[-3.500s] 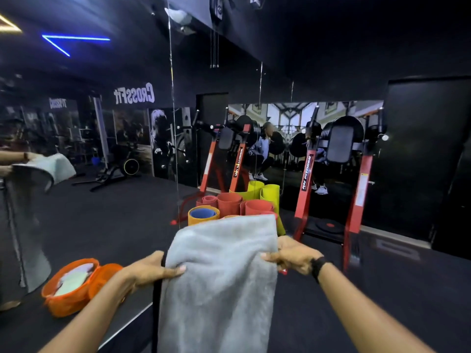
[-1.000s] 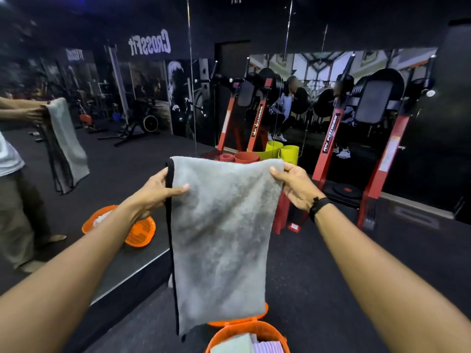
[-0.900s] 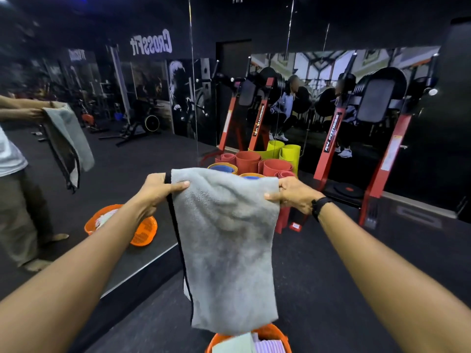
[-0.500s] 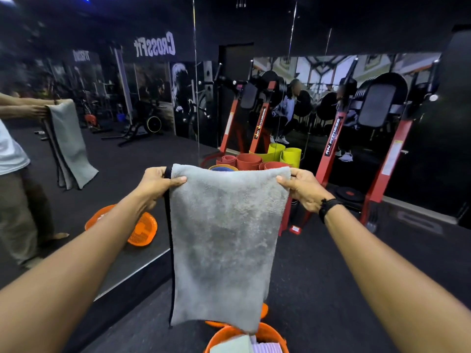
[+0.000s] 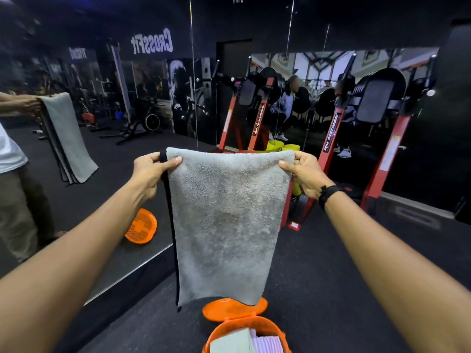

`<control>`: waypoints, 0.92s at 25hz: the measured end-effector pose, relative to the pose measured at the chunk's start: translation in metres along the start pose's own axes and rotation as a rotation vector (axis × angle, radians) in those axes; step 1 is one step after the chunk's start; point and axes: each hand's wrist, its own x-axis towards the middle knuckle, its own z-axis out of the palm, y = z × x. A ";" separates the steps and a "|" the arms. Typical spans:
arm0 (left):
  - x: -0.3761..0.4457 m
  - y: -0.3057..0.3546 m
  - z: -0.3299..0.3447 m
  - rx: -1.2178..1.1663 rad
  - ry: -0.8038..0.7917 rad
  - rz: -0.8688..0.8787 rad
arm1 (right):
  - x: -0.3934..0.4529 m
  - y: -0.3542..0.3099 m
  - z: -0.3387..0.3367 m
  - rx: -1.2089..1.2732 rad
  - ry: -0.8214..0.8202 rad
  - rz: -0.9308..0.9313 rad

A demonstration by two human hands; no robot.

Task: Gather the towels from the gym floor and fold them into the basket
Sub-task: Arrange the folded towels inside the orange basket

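At arm's length in front of us, our left hand (image 5: 153, 169) pinches one top corner of the towel (image 5: 224, 225) and our right hand (image 5: 304, 174) pinches the other, thumbs on the near face, so the top edge runs level between them. Both hands stand about equally far out, and the cloth hangs straight down from them, its long axis upright. We judge the next fold turns on that: the lower edge hangs just above the basket (image 5: 244, 332), which sits on the floor (image 5: 356, 276) directly beneath, open, its lid (image 5: 234, 308) tipped back behind it. Grey and plush, the towel already looks doubled, with a dark hem showing down its left side. Two folded cloths, one pale green and one lilac, lie inside the basket. Left of us, a mirror (image 5: 102, 174) repeats the pose.
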 end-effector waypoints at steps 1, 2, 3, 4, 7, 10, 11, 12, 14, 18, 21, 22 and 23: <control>0.000 0.000 -0.001 0.013 -0.001 0.006 | 0.001 0.000 -0.001 -0.020 0.020 -0.019; -0.001 -0.001 -0.001 0.032 -0.001 0.015 | 0.001 0.000 -0.001 -0.044 0.037 -0.043; -0.001 -0.002 -0.002 0.059 0.006 0.031 | 0.001 0.001 -0.002 -0.070 0.056 -0.071; -0.001 -0.004 -0.004 0.084 0.018 0.051 | 0.002 0.002 -0.003 -0.097 0.071 -0.098; 0.001 -0.013 -0.009 0.192 0.041 0.105 | -0.001 0.009 -0.007 -0.143 0.074 -0.128; 0.006 -0.022 -0.012 0.285 0.120 0.153 | -0.004 0.013 -0.008 -0.125 0.110 -0.134; 0.007 -0.024 -0.013 0.267 0.138 0.148 | -0.004 0.015 -0.009 -0.096 0.138 -0.126; 0.008 -0.027 -0.015 0.247 0.136 0.119 | -0.005 0.019 -0.012 -0.070 0.156 -0.102; 0.004 -0.030 -0.017 0.317 0.032 0.015 | -0.013 0.026 -0.017 -0.096 0.110 -0.013; 0.007 0.000 -0.004 0.357 -0.214 0.002 | -0.004 0.001 -0.033 -0.176 -0.134 0.074; 0.018 0.022 0.008 0.030 -0.278 0.055 | 0.010 -0.034 -0.030 0.143 -0.142 0.002; 0.014 0.015 0.008 0.132 -0.376 -0.001 | 0.004 -0.027 -0.025 0.104 -0.217 0.050; 0.008 0.003 0.005 0.253 -0.452 -0.083 | -0.005 -0.012 -0.022 0.051 -0.284 0.105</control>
